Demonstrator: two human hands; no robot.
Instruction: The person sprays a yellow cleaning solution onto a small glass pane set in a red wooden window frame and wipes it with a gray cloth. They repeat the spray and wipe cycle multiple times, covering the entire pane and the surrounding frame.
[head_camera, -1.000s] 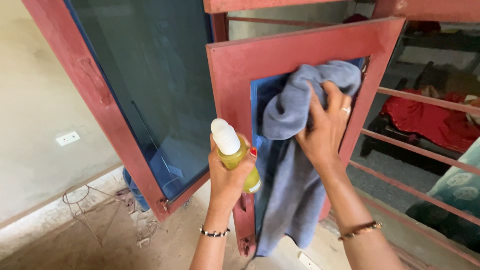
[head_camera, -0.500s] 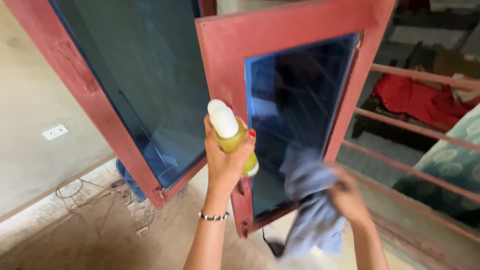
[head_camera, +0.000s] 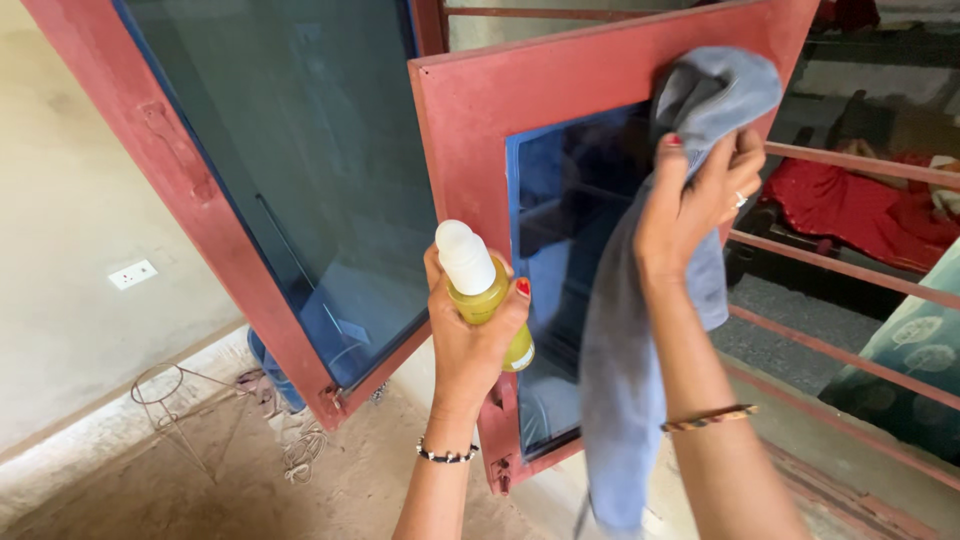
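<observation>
My right hand (head_camera: 695, 200) presses a grey-blue cloth (head_camera: 640, 330) against the top right corner of the dark glass pane (head_camera: 560, 240) in a red-framed window shutter (head_camera: 480, 120). The cloth hangs down over my forearm. My left hand (head_camera: 475, 340) holds a yellow spray bottle (head_camera: 480, 290) with a white cap upright, just left of that pane and in front of the shutter's frame.
A second, larger red-framed shutter (head_camera: 290, 170) with tinted glass stands open on the left. Red horizontal window bars (head_camera: 850, 270) run on the right, with a red cloth (head_camera: 850, 210) beyond them. A wall socket (head_camera: 133, 274) and a wire stand (head_camera: 165, 400) lie lower left.
My right hand swept the cloth from the pane's upper part down to its lower right corner, then back up to the top right corner. The left hand with the bottle stayed nearly still.
</observation>
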